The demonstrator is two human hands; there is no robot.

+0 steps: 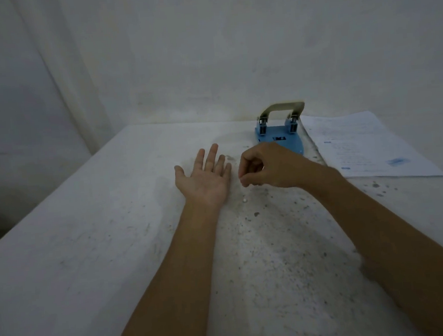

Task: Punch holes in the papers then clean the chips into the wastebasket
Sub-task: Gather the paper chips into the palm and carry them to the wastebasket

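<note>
chips lie between open left hand and pinching right hand.

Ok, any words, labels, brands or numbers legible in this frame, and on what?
Nothing can be read.
Hole punch: dark marking on the blue base, too blurred to read.
Papers: lines of printed text with blue patches, too small and blurred to read.
Table: no text, only specks.

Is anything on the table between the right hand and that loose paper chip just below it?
Nothing visible. The right hand hangs pinched just above the table, and the white chip lies bare below its fingertips. The open left hand lies palm up to the side; the hole punch and papers sit behind. No wastebasket is in view.
</note>
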